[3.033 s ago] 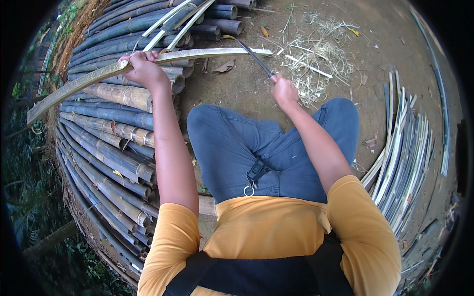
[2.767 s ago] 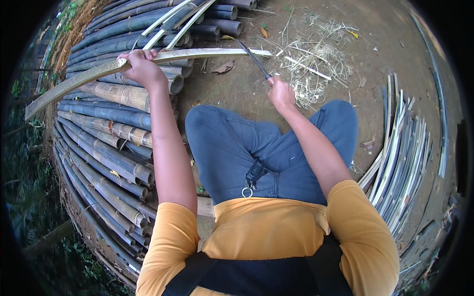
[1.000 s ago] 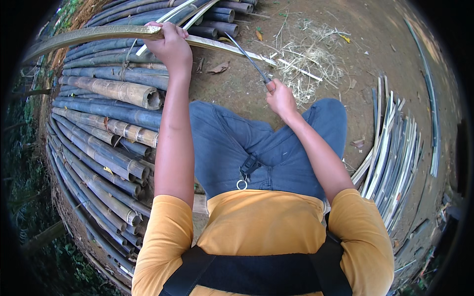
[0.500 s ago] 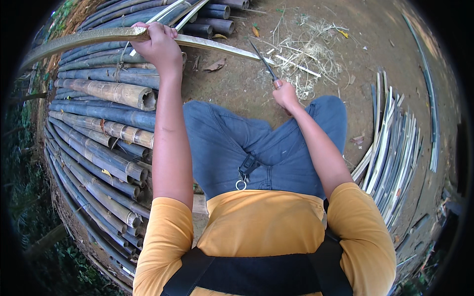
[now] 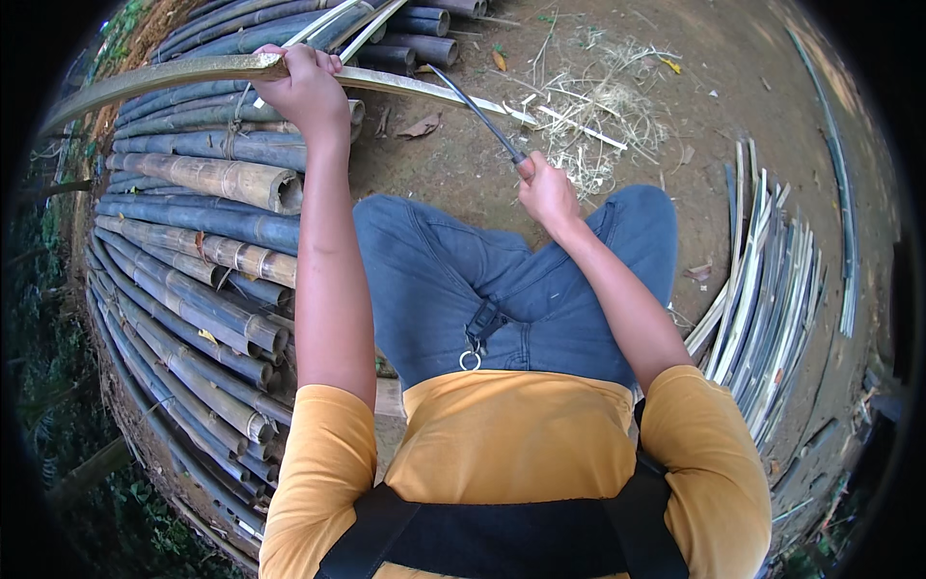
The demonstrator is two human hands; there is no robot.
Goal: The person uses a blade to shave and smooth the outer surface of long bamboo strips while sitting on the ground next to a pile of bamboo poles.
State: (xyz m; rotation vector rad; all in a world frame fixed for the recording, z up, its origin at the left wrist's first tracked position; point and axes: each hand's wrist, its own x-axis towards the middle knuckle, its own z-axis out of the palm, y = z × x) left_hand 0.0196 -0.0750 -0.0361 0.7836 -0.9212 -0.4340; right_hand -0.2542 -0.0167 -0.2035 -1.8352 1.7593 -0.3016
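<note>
My left hand (image 5: 307, 89), raised at the upper left, is closed around split bamboo. A thick bamboo strip (image 5: 154, 79) runs leftward from the fist, its cut end showing beside my thumb. On the other side a slimmer pale bamboo strip (image 5: 424, 89) slants right and down toward the ground; whether both are one piece is hidden by my fingers. My right hand (image 5: 550, 196) grips the handle of a long, narrow knife (image 5: 479, 113) above my bent legs. Its dark blade points up and left, with the tip by the slimmer strip; I cannot tell whether they touch.
Stacked bamboo poles (image 5: 207, 227) fill the left side. Curly bamboo shavings (image 5: 608, 101) lie on the dirt ahead. At my right is a bundle of split bamboo strips (image 5: 762, 299), and farther right a long thin pole (image 5: 837, 174) lies on the ground.
My right hand has shifted slightly left, and the knife's tip has swung left and up along the slimmer strip, closer to my left hand. The left hand has barely moved.
</note>
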